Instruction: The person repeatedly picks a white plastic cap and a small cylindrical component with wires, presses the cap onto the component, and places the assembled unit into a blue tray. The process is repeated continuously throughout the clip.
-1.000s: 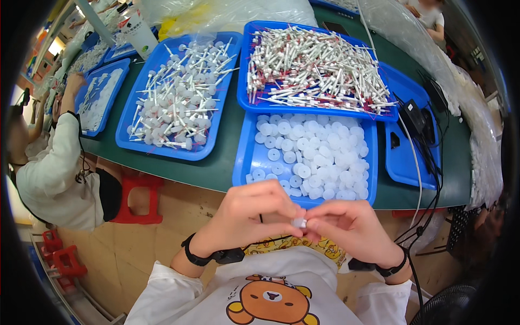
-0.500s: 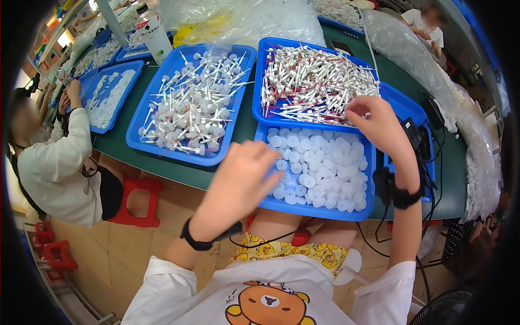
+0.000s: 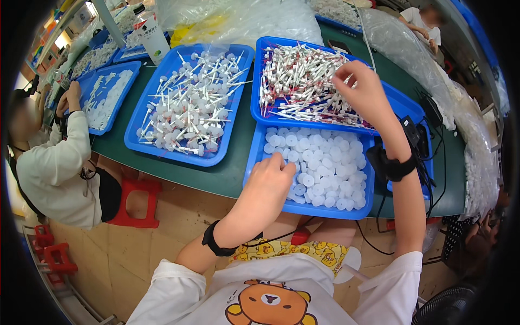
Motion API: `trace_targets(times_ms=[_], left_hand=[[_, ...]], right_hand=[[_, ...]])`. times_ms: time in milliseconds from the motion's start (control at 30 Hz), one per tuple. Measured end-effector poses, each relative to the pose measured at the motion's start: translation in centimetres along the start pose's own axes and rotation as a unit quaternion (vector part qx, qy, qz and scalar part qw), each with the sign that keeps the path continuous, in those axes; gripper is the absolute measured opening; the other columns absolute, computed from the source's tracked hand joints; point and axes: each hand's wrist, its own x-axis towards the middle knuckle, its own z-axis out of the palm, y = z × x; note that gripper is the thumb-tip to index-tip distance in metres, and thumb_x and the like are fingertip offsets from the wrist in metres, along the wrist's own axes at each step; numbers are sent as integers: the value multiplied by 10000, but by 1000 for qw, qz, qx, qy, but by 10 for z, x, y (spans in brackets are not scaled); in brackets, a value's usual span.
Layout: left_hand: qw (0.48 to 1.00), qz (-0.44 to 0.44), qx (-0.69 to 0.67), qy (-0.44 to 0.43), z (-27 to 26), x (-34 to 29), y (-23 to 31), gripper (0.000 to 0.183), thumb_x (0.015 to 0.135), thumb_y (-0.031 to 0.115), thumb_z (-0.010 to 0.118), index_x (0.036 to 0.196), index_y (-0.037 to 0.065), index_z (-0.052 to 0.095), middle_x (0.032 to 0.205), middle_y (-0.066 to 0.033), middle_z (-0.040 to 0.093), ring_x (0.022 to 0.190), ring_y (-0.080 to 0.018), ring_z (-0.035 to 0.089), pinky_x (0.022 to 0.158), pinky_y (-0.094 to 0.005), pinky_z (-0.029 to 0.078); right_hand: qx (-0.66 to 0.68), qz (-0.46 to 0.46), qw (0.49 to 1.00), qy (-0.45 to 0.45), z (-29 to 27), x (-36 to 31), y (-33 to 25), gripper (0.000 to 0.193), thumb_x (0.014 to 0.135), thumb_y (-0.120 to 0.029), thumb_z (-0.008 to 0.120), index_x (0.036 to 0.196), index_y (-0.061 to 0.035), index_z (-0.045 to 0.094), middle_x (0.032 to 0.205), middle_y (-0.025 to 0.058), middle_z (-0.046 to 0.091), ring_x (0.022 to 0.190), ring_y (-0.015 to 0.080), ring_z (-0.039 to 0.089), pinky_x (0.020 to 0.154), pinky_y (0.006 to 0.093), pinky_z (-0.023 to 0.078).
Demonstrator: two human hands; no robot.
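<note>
My left hand [image 3: 268, 184] is at the left side of a blue tray [image 3: 370, 201] of round, translucent white plastic discs [image 3: 330, 168]. Its thumb and fingers are drawn together, and whatever they hold is hidden. Farther off, my right hand [image 3: 365, 92] hovers over the right part of a second blue tray [image 3: 257, 81], heaped with thin white sticks [image 3: 300, 76] that show red bits. The fingers there are curved with a gap between thumb and forefinger, and I see nothing between them. The stick tray overlaps the far edge of the disc tray.
Left of these, a blue tray [image 3: 131, 127] holds sticks with discs fitted on them [image 3: 189, 108]. A bottle [image 3: 151, 35] stands behind it. Black cables and a device [image 3: 414, 132] lie at the right. A co-worker [image 3: 59, 157] sits at the left beside another tray [image 3: 116, 111].
My left hand has moved right and down to the disc tray, its fingers closing. My right hand has risen up and left, farther over the sticks.
</note>
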Motion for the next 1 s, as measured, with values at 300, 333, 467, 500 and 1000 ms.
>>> trace_targets(times_ms=[300,333,467,500,1000], left_hand=[[989,-66,-134,16,-11,-3,-1,249,811,5,740,1037,24,635,986,-105,584,825,-242,663,739,-339,543],[987,-52,-151,29,-14,-3,0,266,806,-10,736,1051,24,638,1008,-101,592,829,-230,662,737,-325,542],[974,0,-218,66,-23,-10,5,313,793,-50,734,1088,11,648,1067,-97,616,847,-190,659,743,-290,548],[970,12,-233,72,-25,-13,7,318,792,-55,737,1092,5,650,1074,-98,621,852,-182,659,748,-287,551],[618,-61,-782,-37,-10,-40,12,364,899,-63,674,1242,-43,552,1277,-155,602,1165,-198,611,1010,-336,506]], right_hand=[[11,64,996,-64,-47,-97,-128,122,879,-4,652,998,24,638,777,133,624,588,224,608,520,332,456],[16,60,995,-74,-47,-111,-135,160,862,11,661,1022,18,650,769,124,607,579,232,590,506,343,440],[9,60,991,-119,-47,-149,-144,277,809,47,698,1081,1,680,744,90,556,553,231,535,479,350,407],[6,47,993,-106,-45,-154,-144,298,795,54,705,1088,2,684,736,82,552,548,221,528,474,344,399],[80,11,997,1,-33,-185,-133,369,703,75,745,1062,-8,728,616,24,543,479,155,500,438,281,359]])
